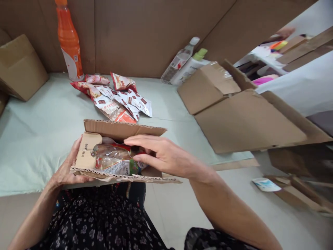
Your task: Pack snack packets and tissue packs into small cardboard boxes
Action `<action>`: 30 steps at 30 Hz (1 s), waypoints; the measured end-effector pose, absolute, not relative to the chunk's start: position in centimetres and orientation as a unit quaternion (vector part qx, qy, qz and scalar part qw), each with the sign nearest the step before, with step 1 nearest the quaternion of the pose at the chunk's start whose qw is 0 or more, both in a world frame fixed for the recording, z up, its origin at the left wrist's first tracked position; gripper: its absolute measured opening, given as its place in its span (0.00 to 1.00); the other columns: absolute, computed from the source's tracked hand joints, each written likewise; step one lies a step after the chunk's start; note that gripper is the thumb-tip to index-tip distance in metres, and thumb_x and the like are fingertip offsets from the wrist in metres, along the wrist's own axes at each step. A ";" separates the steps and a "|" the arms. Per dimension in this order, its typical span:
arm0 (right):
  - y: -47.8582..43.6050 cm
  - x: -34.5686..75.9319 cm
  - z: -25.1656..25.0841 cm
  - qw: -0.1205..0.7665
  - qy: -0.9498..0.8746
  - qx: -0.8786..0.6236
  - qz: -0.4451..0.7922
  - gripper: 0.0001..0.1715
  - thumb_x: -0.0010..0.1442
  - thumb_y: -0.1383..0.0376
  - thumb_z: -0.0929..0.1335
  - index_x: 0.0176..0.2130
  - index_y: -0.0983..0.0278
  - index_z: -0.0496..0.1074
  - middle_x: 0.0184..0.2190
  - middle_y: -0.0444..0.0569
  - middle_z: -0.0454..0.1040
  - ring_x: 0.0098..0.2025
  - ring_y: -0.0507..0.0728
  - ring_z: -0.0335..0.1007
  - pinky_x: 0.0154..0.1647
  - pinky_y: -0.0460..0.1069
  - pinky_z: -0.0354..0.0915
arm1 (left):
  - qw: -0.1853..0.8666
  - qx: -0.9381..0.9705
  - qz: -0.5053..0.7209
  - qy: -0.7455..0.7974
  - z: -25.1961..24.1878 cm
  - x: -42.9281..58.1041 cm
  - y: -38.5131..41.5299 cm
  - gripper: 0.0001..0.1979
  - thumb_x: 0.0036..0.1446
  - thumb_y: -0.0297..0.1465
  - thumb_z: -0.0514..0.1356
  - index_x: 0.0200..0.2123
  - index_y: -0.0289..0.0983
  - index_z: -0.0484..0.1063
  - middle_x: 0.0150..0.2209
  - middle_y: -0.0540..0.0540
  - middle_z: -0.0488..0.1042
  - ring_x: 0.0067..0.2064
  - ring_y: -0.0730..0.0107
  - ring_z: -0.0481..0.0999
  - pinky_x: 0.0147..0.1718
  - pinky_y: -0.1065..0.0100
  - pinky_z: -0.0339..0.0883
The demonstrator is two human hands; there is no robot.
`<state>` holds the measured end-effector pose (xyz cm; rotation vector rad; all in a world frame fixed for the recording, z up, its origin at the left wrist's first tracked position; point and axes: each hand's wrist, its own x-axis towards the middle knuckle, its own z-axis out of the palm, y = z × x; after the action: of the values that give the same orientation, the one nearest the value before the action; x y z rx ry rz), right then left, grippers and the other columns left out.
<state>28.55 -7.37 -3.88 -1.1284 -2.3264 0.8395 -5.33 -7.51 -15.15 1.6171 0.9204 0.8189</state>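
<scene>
A small open cardboard box (122,129) sits at the near edge of the pale green mat (39,132), right in front of me. My left hand (68,166) grips its left side, thumb along the near flap. My right hand (158,152) reaches into the box from the right, fingers closed on a clear snack packet (114,159) with a red and green label that lies inside. Behind the box lies a heap of several red and white snack packets (117,99).
An orange drink bottle (69,41) stands at the back wall. A clear bottle (179,59) and a white one (188,67) lean at the back right. A large flattened carton (244,114) lies right, another box (20,67) far left. Paper (265,184) lies on the floor.
</scene>
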 end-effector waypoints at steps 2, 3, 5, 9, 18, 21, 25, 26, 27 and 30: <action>-6.4 27.5 -3.9 0.156 -0.863 -0.403 0.261 0.21 0.71 0.62 0.70 0.61 0.61 0.76 0.60 0.53 0.81 0.59 0.62 0.79 0.60 0.57 0.75 | 0.524 0.684 0.342 0.376 -15.3 -5.5 -7.5 0.70 0.43 0.57 0.76 0.79 0.46 0.40 0.78 0.36 0.51 0.75 0.29 0.57 0.72 0.37 0.59; -5.9 26.9 -3.9 0.130 -0.874 -0.397 0.248 0.21 0.71 0.62 0.70 0.61 0.61 0.76 0.59 0.53 0.81 0.59 0.62 0.79 0.60 0.57 0.74 | 0.522 0.686 0.341 0.374 -15.4 -5.6 -7.5 0.70 0.44 0.56 0.76 0.79 0.46 0.40 0.78 0.35 0.51 0.75 0.29 0.57 0.72 0.37 0.59; -5.0 25.6 -3.9 0.079 -0.886 -0.396 0.229 0.19 0.70 0.64 0.70 0.59 0.61 0.78 0.57 0.52 0.82 0.55 0.63 0.81 0.54 0.55 0.75 | 0.520 0.690 0.340 0.371 -15.5 -5.8 -7.4 0.68 0.46 0.55 0.76 0.79 0.47 0.40 0.77 0.36 0.53 0.75 0.29 0.59 0.71 0.37 0.60; -4.3 23.0 -3.9 -0.010 -0.862 -0.472 0.182 0.12 0.69 0.68 0.69 0.50 0.63 0.81 0.46 0.54 0.86 0.44 0.62 0.83 0.41 0.53 0.72 | 0.506 0.695 0.346 0.375 -15.5 -5.8 -7.3 0.65 0.46 0.54 0.77 0.78 0.50 0.45 0.76 0.39 0.56 0.74 0.31 0.60 0.71 0.37 0.61; -5.4 23.4 -4.5 0.011 -0.871 -0.454 0.189 0.12 0.69 0.62 0.71 0.50 0.63 0.81 0.47 0.54 0.85 0.48 0.64 0.82 0.44 0.54 0.73 | 0.488 0.706 0.338 0.386 -15.2 -5.9 -7.6 0.62 0.46 0.56 0.76 0.78 0.52 0.48 0.77 0.42 0.56 0.74 0.31 0.59 0.73 0.37 0.59; -5.6 24.1 -4.9 0.041 -0.871 -0.448 0.198 0.12 0.70 0.63 0.70 0.51 0.62 0.81 0.50 0.53 0.85 0.49 0.64 0.82 0.48 0.55 0.74 | 0.492 0.700 0.341 0.390 -15.4 -5.9 -7.5 0.64 0.45 0.56 0.77 0.78 0.50 0.48 0.76 0.40 0.57 0.74 0.31 0.60 0.72 0.39 0.60; -6.4 25.1 -5.7 0.128 -0.869 -0.420 0.229 0.15 0.74 0.62 0.67 0.55 0.61 0.79 0.54 0.52 0.83 0.54 0.61 0.81 0.56 0.56 0.75 | 0.496 0.691 0.336 0.403 -15.6 -5.7 -7.6 0.67 0.42 0.57 0.77 0.78 0.47 0.49 0.76 0.37 0.56 0.74 0.29 0.59 0.73 0.38 0.57; -6.6 25.3 -5.9 0.152 -0.868 -0.409 0.239 0.15 0.74 0.61 0.66 0.55 0.61 0.79 0.54 0.52 0.83 0.55 0.60 0.81 0.57 0.56 0.74 | 0.499 0.689 0.336 0.405 -15.6 -5.7 -7.7 0.67 0.42 0.58 0.76 0.78 0.47 0.49 0.76 0.37 0.56 0.74 0.28 0.59 0.73 0.37 0.57; -6.8 25.5 -6.0 0.170 -0.867 -0.398 0.248 0.15 0.74 0.61 0.66 0.54 0.62 0.79 0.54 0.52 0.83 0.55 0.60 0.80 0.58 0.56 0.74 | 0.501 0.686 0.338 0.404 -15.6 -5.6 -7.7 0.67 0.41 0.60 0.76 0.78 0.47 0.49 0.76 0.37 0.56 0.74 0.29 0.59 0.73 0.37 0.57; -7.2 26.0 -6.3 0.200 -0.863 -0.380 0.265 0.15 0.75 0.60 0.66 0.53 0.62 0.79 0.53 0.54 0.82 0.54 0.59 0.80 0.58 0.55 0.75 | 0.505 0.684 0.339 0.403 -15.3 -5.5 -7.7 0.66 0.42 0.62 0.74 0.78 0.48 0.49 0.76 0.38 0.57 0.74 0.30 0.60 0.72 0.37 0.58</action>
<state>25.96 -7.16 -6.31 -1.0612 -2.4133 0.7412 -5.55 -7.73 -15.34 1.6509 0.9734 0.8171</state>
